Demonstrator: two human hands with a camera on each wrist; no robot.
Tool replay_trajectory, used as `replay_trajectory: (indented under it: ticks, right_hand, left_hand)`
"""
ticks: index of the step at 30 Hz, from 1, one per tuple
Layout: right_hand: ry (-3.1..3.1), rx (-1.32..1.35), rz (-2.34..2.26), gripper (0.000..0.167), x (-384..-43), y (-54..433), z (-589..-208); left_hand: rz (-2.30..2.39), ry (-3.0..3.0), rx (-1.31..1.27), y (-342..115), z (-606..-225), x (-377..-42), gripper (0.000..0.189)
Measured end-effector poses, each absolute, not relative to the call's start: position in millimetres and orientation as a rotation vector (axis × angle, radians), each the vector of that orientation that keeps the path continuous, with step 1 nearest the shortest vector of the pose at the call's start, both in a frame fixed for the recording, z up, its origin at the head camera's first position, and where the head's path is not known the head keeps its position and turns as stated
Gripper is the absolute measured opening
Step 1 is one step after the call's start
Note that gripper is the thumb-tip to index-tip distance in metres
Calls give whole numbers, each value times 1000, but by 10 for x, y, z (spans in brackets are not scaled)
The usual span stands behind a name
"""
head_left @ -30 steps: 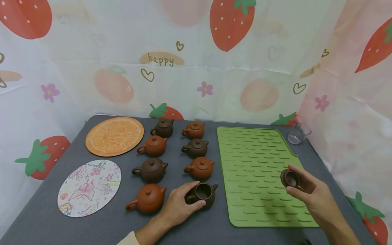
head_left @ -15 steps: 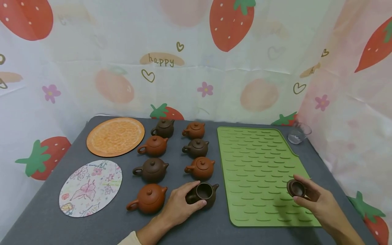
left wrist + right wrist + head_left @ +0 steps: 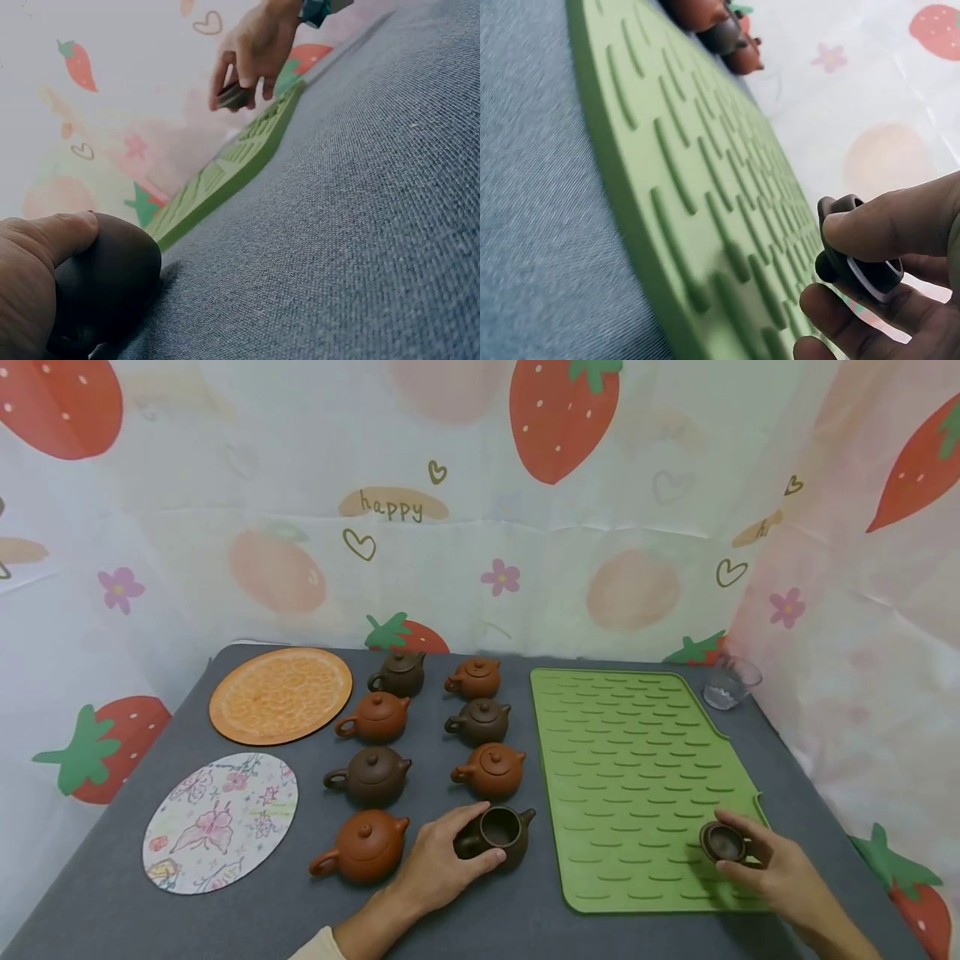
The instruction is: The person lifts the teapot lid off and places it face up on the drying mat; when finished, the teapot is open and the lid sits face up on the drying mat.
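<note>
At the near middle of the head view, a dark brown teapot (image 3: 514, 850) stands lidless, its round mouth facing up and its spout to the right. My left hand (image 3: 438, 867) grips it from the left, thumb at the near side and fingers at the far side, covering the handle. Low over the green mat, my right hand (image 3: 776, 868) pinches a small dark teapot lid (image 3: 723, 842) between thumb and fingers. That lid is turned over, its hollow inside showing. From the right wrist view, the round knob (image 3: 826, 267) of the lid points away from the palm.
Two columns of lidded brown and reddish teapots (image 3: 377, 777) stand left of the ridged green mat (image 3: 622, 793). An orange round mat (image 3: 281, 695) and a white patterned one (image 3: 225, 822) lie at left. A clear glass cup (image 3: 729, 683) stands back right.
My right hand has carried the lid toward the near side and slightly right over the green mat. My left hand keeps its grip on the teapot.
</note>
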State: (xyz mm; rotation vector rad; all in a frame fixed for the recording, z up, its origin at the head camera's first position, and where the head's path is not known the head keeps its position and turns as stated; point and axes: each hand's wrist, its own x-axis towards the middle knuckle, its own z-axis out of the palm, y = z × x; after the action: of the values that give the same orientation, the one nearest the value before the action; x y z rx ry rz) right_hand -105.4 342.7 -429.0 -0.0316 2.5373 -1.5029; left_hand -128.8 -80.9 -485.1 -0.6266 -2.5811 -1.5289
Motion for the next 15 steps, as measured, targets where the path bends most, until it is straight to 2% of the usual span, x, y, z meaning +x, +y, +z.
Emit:
replay_trajectory:
  ticks: [15]
  right_hand:
    - [2627,-12,-1236,70,-1072,3500,-4422]
  left_hand:
    - [-1552,-2580,-617,-810,-4831,-1281,66]
